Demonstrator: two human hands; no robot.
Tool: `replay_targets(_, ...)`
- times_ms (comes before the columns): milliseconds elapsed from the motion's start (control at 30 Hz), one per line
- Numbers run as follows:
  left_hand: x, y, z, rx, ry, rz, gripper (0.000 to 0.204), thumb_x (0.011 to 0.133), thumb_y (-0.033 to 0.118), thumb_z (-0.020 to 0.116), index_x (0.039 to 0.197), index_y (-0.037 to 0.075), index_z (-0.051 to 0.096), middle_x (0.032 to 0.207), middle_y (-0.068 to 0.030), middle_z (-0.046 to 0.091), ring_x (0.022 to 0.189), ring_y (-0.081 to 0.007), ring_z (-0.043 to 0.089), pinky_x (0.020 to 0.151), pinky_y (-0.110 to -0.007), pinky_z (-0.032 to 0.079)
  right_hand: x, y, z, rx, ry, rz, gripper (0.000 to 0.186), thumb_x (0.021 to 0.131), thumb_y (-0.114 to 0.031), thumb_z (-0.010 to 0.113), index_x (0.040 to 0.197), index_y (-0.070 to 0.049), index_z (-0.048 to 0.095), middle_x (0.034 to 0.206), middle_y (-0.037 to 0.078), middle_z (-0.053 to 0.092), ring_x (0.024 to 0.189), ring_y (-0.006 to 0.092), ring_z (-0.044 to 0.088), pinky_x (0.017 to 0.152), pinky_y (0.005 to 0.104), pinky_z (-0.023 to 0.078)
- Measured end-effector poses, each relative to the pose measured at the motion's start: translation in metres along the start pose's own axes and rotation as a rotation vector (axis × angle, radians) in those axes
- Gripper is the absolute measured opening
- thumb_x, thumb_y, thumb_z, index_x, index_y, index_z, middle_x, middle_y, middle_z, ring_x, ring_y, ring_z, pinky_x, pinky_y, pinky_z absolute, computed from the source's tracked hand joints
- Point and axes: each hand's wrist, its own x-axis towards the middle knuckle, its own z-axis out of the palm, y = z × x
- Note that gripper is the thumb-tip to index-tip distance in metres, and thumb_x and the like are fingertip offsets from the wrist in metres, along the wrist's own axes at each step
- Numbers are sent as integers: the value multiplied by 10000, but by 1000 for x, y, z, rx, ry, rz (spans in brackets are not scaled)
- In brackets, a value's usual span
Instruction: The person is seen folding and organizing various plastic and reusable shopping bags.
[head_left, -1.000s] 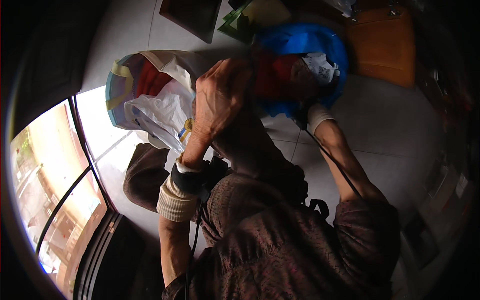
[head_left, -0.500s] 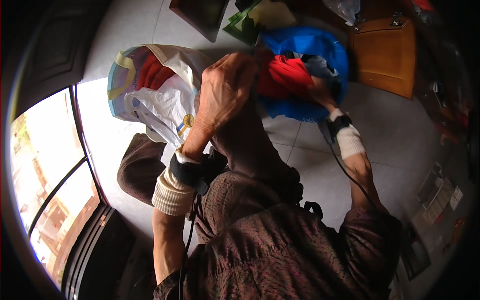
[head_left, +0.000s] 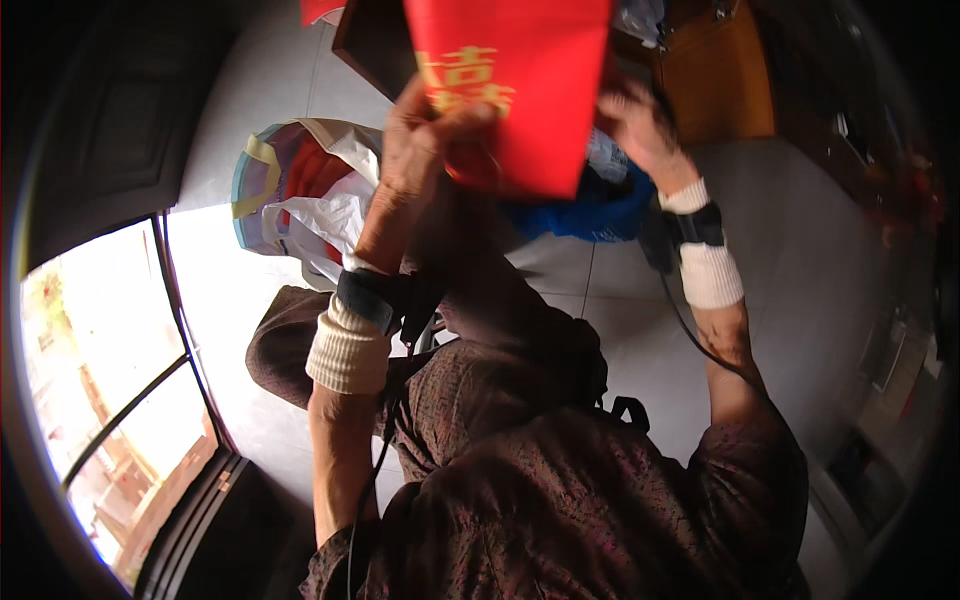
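Observation:
A flat red bag with gold printing hangs raised in front of me, its top cut off by the frame's upper edge. My left hand grips its left side, the thumb lying across the front. Close by its right edge is my right hand, its fingers blurred by motion; whether they touch the bag I cannot make out. Partly hidden behind the red bag, a blue plastic bag sits on the floor with some clear plastic in it.
On the left stands a pale tote bag with red cloth and a white plastic bag inside. An orange-brown wooden panel is at the upper right. Bright glass panes line the left. Dark cables run along both my arms.
Red material that lay in the blue bag is now up in front of me as a flat bag. My right hand has come up out of the blue bag; my left hand now grips the red one.

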Motion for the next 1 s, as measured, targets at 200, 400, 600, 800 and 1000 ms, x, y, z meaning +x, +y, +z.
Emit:
replay_targets(200, 7, 4, -23, 396, 481, 273, 414, 793, 115, 665, 1159, 27, 492, 1037, -115, 605, 920, -206, 608, 783, -350, 534, 27, 76, -86, -428, 337, 192, 343, 874, -210, 573, 1180, -56, 550, 996, 50, 634, 915, 163, 608, 843, 288, 473)
replay_targets(400, 5, -4, -29, 511, 588, 270, 444, 788, 104, 656, 1166, 28, 436, 1054, -115, 573, 947, -214, 582, 770, -330, 529, -22, 285, -130, -485, 176, 470, 263, 836, -210, 586, 1063, -79, 610, 893, 63, 648, 778, 205, 615, 722, 327, 491)
replay_targets(600, 15, -9, -26, 625, 572, 175, 496, 800, 99, 642, 1227, 41, 397, 1082, -125, 567, 955, -242, 584, 776, -343, 536, 8, 310, -106, -1179, 115, 259, 254, 822, -191, 595, 1048, -77, 612, 874, 69, 644, 750, 226, 605, 708, 337, 489)
replay_targets(800, 20, -12, -17, 523, 504, 113, 540, 803, 100, 645, 1256, 49, 356, 1101, -128, 550, 990, -259, 571, 767, -355, 549, 14, 286, -107, -1299, 198, -208, 246, 808, -173, 603, 1033, -75, 615, 855, 76, 641, 722, 247, 595, 695, 347, 487)
replay_targets(1000, 22, -14, -17, 609, 433, 189, 473, 800, 172, 666, 1183, 66, 410, 1038, -94, 575, 923, -194, 569, 763, -295, 488, -45, 239, -119, -1209, 121, -258, 268, 786, -141, 608, 1043, -66, 611, 871, 99, 629, 724, 287, 579, 716, 363, 487)
